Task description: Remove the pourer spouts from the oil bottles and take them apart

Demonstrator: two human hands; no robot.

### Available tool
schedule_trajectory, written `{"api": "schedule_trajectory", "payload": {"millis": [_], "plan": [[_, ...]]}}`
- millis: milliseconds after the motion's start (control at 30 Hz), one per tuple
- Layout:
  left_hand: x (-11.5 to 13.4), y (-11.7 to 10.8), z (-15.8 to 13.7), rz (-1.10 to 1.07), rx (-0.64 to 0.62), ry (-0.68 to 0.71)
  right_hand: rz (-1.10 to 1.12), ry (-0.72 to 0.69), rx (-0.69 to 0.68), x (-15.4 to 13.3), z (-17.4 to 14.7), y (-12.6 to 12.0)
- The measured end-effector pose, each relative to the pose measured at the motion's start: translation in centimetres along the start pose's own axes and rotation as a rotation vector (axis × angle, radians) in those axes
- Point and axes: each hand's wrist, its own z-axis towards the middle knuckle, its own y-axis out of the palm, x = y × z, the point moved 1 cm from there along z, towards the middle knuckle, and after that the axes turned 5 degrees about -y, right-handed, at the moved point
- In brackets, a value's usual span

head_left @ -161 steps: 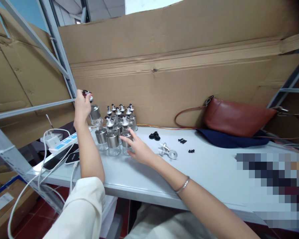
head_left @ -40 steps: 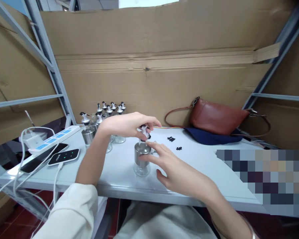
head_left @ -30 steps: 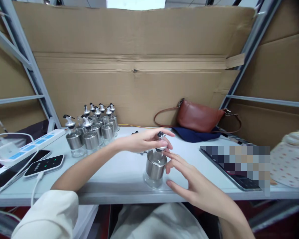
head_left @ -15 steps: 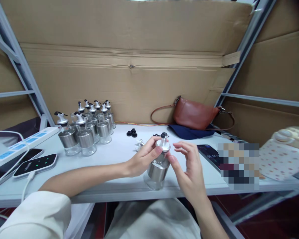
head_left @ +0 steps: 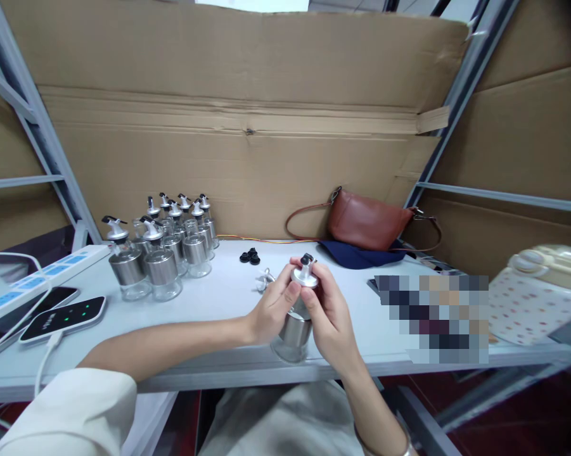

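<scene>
So the person had both hands wrapped around the top of one bottle (head_left: 295,332), which was standing on the table (head_left: 228,316) right by the front edge, a bit right of the middle. The left hand (head_left: 272,311) came in from the side, its forearm stretched low across the front of the table, palm turned in toward the glass. The right hand (head_left: 331,311) reached up from below with the forearm angled, cupping the other side. Both thumbs were pressed in on the near side, just under the silver pourer cap (head_left: 305,276), tips close together, and the fingers curled around the back.

Most of those fingers were hidden behind the cap and the thumbs, so you couldn't tell how they sat back there. The neck was covered too. The bottle looked a little tilted, though that was hard to judge. The small metal piece (head_left: 265,280) was partly blocked by the left hand, the bracelet (head_left: 407,448) got cut off at the bottom, and a pixelated patch hid whatever lay right of the hands.
</scene>
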Motion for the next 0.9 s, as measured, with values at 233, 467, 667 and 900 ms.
{"api": "schedule_trajectory", "payload": {"millis": [233,467,667,900], "plan": [[0.2,0.1,0.2,-0.036,0.03,0.024,0.05,-0.007,0.021,-0.7,0.1,0.0],[0.7,0.1,0.3,-0.07,0.06,-0.014,0.09,0.071,0.035,-1.2,0.5,0.2],[1.1,0.3,0.6,-0.171,-0.006,-0.073,0.18,0.185,0.085,-1.6,1.0,0.5],[1.0,-0.3,0.8,-0.088,-0.223,-0.034,0.395,0.368,0.108,-1.3,2.1,0.1]]}}
